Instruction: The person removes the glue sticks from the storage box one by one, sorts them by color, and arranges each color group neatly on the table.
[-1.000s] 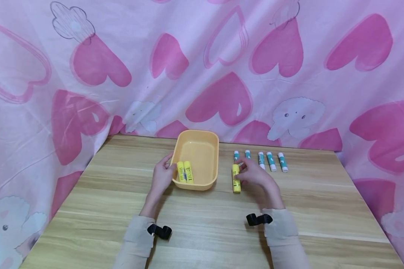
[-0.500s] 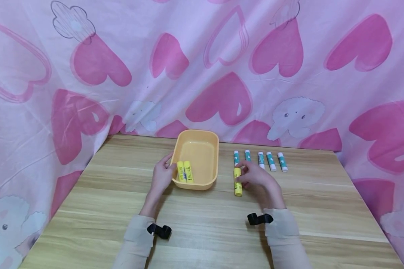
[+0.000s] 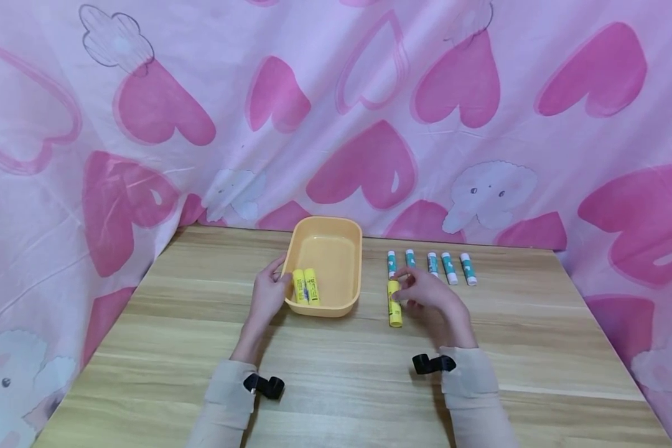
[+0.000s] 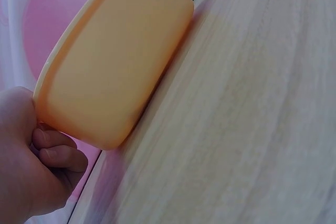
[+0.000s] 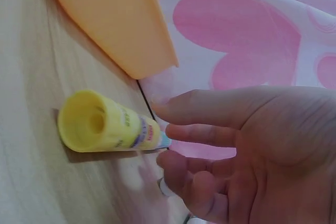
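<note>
My left hand [image 3: 270, 294] grips the near left edge of a pale orange plastic tray [image 3: 341, 267], thumb over the rim and fingers curled outside, as the left wrist view shows. Two yellow glue sticks [image 3: 312, 287] lie side by side in the tray's near left part. On the table to the tray's right lies another yellow glue stick [image 5: 102, 124]. My right hand [image 3: 428, 292] is beside its far end, thumb and fingers apart and loosely bent around it, not closed on it in the right wrist view.
Several white-and-teal glue sticks [image 3: 449, 269] lie in a row behind my right hand, some partly covered by it. The wooden table [image 3: 336, 379] ends at a pink heart-patterned cloth [image 3: 325, 93] at the back and sides.
The yellow glue stick at my right hand has moved slightly toward me and lies still since half a second ago. My right fingers have loosened from it. Left hand and tray stay put.
</note>
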